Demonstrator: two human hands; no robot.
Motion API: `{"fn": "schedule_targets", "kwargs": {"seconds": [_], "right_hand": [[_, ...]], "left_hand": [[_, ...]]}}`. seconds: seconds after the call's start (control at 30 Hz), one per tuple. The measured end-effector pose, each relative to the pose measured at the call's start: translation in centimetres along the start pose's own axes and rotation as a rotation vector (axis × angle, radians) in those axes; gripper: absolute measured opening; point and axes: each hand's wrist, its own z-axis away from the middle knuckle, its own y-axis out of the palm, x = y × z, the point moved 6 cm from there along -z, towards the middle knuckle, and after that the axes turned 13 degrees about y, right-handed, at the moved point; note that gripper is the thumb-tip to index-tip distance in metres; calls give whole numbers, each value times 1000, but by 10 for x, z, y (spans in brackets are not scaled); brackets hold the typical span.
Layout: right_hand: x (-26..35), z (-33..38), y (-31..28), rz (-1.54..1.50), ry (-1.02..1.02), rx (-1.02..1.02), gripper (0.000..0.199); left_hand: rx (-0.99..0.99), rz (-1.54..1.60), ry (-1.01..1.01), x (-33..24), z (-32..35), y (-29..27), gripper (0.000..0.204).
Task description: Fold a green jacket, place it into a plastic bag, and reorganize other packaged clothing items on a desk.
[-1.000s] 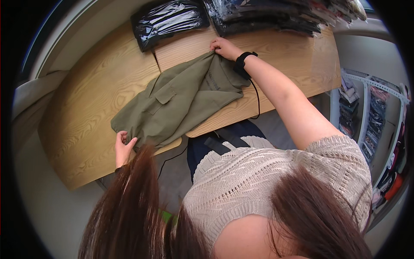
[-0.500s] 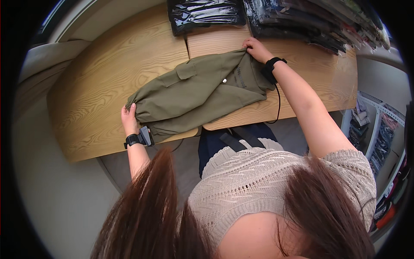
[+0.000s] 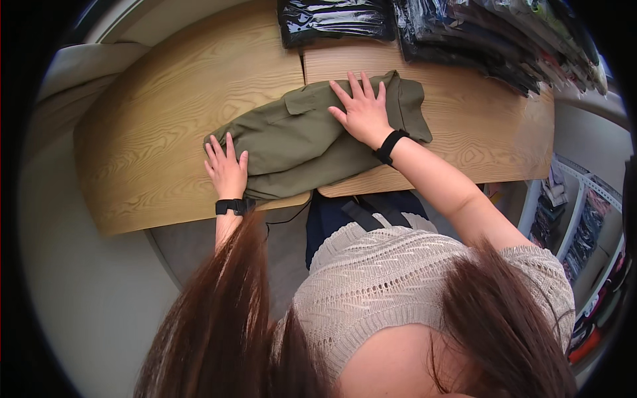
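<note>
A pair of olive-green cargo trousers [image 3: 292, 149] lies folded lengthwise on the wooden table, its flap pocket facing up and its waist end to the right. My left hand [image 3: 227, 174] rests on the gathered leg end, fingers spread flat on the cloth. Across the upper part of the trousers lies my right hand [image 3: 365, 116], palm down with the fingers fanned out. Neither hand grips the fabric. Each wrist wears a black strap. Beyond my right hand, a pointed fold of cloth sticks up at the far edge.
The wooden table [image 3: 152, 146] curves round in front of me. A black garment pack [image 3: 335, 23] in shiny plastic lies at its far side, beside a tall stack of bagged garments [image 3: 464, 40]. White shelving [image 3: 574, 219] with packed clothes stands at the right. A thin cable [image 3: 288, 215] hangs below the near edge.
Both hands have let go of the trousers' ends and now lie flat on them. My right hand moved left and nearer from the far waist corner; the waist opening is now folded down.
</note>
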Motion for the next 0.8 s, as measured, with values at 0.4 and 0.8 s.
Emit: {"fn": "schedule_targets", "kwargs": {"seconds": [0.4, 0.8], "right_hand": [[12, 12, 14, -167, 58, -25, 61], [62, 78, 48, -106, -158, 118, 56]], "left_hand": [[-426, 539, -394, 62, 35, 38, 71], [-93, 1286, -712, 71, 46, 61, 53]]}}
